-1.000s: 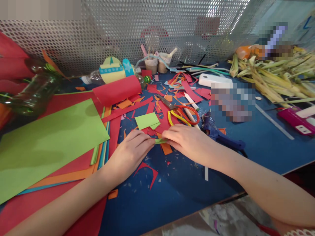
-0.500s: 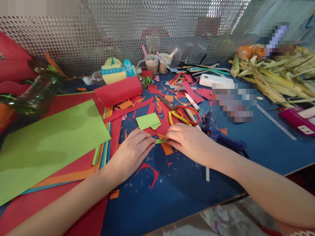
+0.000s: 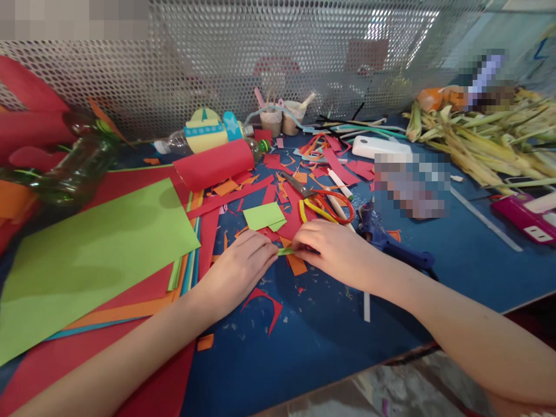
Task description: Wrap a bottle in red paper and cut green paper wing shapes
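A narrow strip of green paper point(image 3: 285, 251) stretches between my two hands, low over the blue table. Its left end is pinched in my left hand point(image 3: 247, 260); the fingers of my right hand point(image 3: 324, 246) close on the other end. Both ends are hidden under the fingertips. Just beyond lie small green paper pieces point(image 3: 263, 216), and an orange scrap point(image 3: 297, 265) shows beneath the strip. Scissors with red and yellow handles point(image 3: 324, 204) rest right behind my right hand.
Stacked coloured sheets, a green one point(image 3: 104, 266) on top, cover the left side. A blue glue gun point(image 3: 395, 246) lies right of my right hand. Behind are a red paper-wrapped bottle point(image 3: 217, 163), two small cups point(image 3: 271, 123), a white device point(image 3: 380, 147) and dried husks point(image 3: 482, 133).
The view has shifted slightly, so everything sits a little lower and to the right on the left side. Both hands keep their hold on the green strip.
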Available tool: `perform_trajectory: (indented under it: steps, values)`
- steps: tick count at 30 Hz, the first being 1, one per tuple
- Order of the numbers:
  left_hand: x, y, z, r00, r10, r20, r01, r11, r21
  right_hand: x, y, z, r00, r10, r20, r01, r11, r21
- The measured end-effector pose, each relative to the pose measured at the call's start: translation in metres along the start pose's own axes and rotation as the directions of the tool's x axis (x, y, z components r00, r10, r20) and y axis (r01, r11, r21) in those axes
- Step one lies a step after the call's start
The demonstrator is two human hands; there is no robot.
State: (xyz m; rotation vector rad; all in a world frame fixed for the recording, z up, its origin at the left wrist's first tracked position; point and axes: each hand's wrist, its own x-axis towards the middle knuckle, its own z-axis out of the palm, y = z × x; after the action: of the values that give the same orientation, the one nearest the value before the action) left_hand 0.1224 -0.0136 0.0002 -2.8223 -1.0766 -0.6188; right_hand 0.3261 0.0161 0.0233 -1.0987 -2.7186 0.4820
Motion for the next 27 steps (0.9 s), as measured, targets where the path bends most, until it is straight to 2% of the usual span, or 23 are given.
perform_trajectory:
  steps: [7, 12, 20, 24, 27]
  values:
    - [-0.009, -0.006, -0.001, 0.98, 0.196, 0.036, -0.199, 0.971, 0.136, -0.001, 0.004, 0.004, 0.998, -0.035, -0.049, 0.038, 0.996, 0.076]
    - [-0.01, -0.004, -0.003, 0.966, 0.257, 0.034, -0.257, 0.934, 0.248, -0.001, 0.001, 0.008, 0.999, -0.032, -0.035, 0.035, 0.995, 0.093]
    - [-0.009, 0.001, -0.004, 0.976, 0.203, 0.08, -0.216, 0.952, 0.217, -0.003, -0.003, 0.008, 1.0, -0.004, -0.016, 0.005, 0.999, 0.044]
    - [-0.01, 0.002, -0.001, 0.988, 0.088, 0.129, -0.102, 0.989, 0.106, -0.003, -0.003, 0.009, 1.0, -0.002, -0.015, 0.003, 0.998, 0.066]
    - [-0.01, 0.003, 0.0, 0.995, 0.038, 0.096, -0.038, 0.999, -0.006, -0.002, -0.003, 0.01, 1.0, 0.001, -0.02, 0.001, 0.998, 0.068]
